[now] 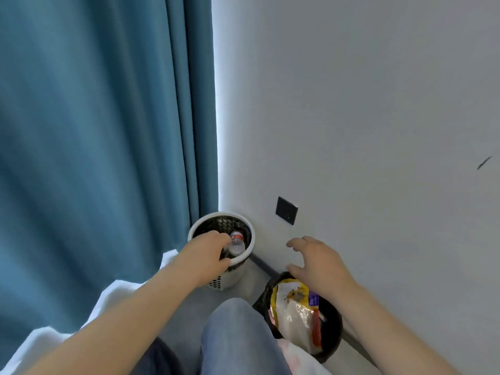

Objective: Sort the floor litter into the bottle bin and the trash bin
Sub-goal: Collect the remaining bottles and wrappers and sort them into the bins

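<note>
A white perforated bottle bin (244, 220) stands in the corner between the curtain and the wall. My left hand (207, 250) reaches over its rim and grips a clear plastic bottle (237, 243) with a red label, held inside the bin's mouth. To the right, nearer me, a black trash bin (334, 320) holds a yellow and white snack bag (293, 307) and other wrappers. Above the trash bin's far rim hovers my right hand (315, 259), with its fingers spread and nothing in it.
A teal curtain (102, 136) hangs on the left, with white fabric (113, 293) at its foot. The grey wall (365, 109) carries a dark socket plate (286, 210). My knee in blue jeans (235, 336) is between the bins, over grey floor.
</note>
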Demonstrator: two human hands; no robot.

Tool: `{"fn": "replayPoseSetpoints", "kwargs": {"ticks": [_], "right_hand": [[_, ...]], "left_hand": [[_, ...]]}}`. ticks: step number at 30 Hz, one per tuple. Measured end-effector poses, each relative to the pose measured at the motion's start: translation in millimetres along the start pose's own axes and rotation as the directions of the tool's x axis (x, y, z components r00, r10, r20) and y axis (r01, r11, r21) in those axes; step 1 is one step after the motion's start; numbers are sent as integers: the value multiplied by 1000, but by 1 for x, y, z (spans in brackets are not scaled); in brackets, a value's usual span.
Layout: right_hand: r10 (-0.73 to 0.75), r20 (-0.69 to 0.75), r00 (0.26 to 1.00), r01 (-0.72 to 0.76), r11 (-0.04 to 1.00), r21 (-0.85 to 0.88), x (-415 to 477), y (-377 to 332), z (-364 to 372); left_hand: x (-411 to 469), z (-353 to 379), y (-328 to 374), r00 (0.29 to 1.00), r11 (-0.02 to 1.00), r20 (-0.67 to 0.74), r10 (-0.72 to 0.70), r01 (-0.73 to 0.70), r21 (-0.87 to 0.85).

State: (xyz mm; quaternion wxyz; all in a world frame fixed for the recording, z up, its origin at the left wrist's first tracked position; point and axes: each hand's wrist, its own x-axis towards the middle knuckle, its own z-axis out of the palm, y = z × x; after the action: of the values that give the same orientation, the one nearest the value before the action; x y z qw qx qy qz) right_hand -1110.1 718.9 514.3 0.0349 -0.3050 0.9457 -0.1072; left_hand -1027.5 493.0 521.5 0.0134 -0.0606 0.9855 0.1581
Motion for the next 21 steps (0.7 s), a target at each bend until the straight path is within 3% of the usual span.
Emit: {"fn": "replayPoseSetpoints", "kwargs": {"ticks": [9, 21], "right_hand": [[-203, -51, 978, 205, 978, 32, 48, -103, -68], [-367, 46, 929, 368, 930, -12, 220, -204, -98]], "left_hand": [[-35, -77, -61, 989, 991, -82, -122, 118, -57], [38, -174, -178, 941, 954, -172, -290, 271, -125]]}}
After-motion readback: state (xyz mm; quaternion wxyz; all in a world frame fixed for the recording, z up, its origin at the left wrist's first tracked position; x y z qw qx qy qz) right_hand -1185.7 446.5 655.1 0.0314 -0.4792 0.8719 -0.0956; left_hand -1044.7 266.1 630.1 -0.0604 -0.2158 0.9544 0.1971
